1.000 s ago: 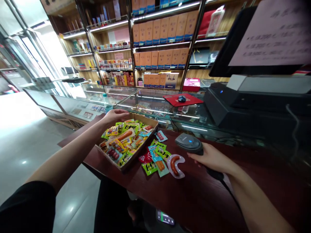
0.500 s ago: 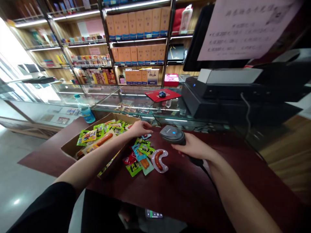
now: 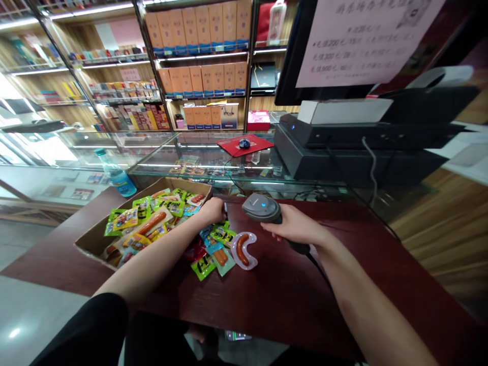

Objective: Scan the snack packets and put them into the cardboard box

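Note:
My right hand [image 3: 292, 223] is closed round the handle of a dark grey barcode scanner [image 3: 262, 207], whose blue light shows on top. My left hand [image 3: 213, 210] is curled with its fingers bent down, over the far end of a small pile of snack packets [image 3: 222, 235]. What lies in its fingers is mostly hidden; a bit of blue shows beside them. A curved sausage in a clear tray [image 3: 243, 251] lies at the pile's right side. Left of it stands an open cardboard box [image 3: 91, 245] full of green, yellow and clear sausage packets [image 3: 154, 223].
A blue-labelled bottle [image 3: 121, 180] stands behind the box on the dark red tabletop [image 3: 290, 300]. Beyond are a glass counter with a mouse [image 3: 244, 144] on a red mat, and a monitor [image 3: 290, 61] with a paper sign. The scanner's cable [image 3: 324, 274] runs beside my right forearm.
My left hand has gone from loosely stretched fingers to a curled hand, slightly lower at the pile. The view has shifted a little; my right hand still holds the scanner.

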Action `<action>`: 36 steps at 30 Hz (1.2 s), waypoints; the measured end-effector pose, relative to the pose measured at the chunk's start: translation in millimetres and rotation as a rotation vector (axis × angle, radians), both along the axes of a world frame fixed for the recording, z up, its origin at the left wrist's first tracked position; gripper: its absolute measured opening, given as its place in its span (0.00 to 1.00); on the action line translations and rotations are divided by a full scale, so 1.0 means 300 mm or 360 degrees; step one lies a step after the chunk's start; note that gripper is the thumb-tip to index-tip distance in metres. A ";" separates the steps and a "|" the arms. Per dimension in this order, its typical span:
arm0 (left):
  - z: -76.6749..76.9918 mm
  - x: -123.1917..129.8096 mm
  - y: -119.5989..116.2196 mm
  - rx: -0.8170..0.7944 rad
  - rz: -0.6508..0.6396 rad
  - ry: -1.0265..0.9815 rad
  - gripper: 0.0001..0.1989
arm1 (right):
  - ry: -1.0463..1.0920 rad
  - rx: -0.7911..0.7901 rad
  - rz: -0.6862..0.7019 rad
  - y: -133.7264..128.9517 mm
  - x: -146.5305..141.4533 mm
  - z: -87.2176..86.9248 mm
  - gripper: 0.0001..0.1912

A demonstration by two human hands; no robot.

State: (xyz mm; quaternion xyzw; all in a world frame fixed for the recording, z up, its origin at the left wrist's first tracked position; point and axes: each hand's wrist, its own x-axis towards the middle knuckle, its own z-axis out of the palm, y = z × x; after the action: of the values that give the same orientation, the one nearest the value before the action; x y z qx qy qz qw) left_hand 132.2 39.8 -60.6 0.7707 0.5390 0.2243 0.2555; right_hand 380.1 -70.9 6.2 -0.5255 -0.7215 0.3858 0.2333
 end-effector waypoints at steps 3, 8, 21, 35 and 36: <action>0.014 -0.002 0.014 -0.0188 0.0099 -0.0377 0.04 | 0.0008 -0.0011 -0.0006 0.002 0.003 -0.001 0.10; 0.039 -0.008 0.024 -0.0679 0.0190 -0.1151 0.08 | 0.0043 -0.0041 -0.0033 0.009 0.013 -0.006 0.13; 0.066 -0.002 0.006 -0.0955 0.0222 -0.1357 0.06 | -0.0007 -0.0024 0.0032 0.010 -0.005 -0.020 0.12; 0.032 -0.020 -0.011 -0.0846 -0.0118 -0.0753 0.18 | -0.0048 -0.0053 0.0034 0.008 -0.020 -0.020 0.12; 0.034 -0.021 -0.013 -0.0840 -0.0143 -0.0702 0.22 | -0.0044 -0.0055 0.0032 0.008 -0.020 -0.020 0.12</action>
State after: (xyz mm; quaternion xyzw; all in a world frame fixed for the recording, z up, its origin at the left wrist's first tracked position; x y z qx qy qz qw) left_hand 125.9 36.0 -50.4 0.6339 0.4758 0.2269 0.5659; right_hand 374.0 -68.6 0.1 -0.5275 -0.7232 0.3932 0.2102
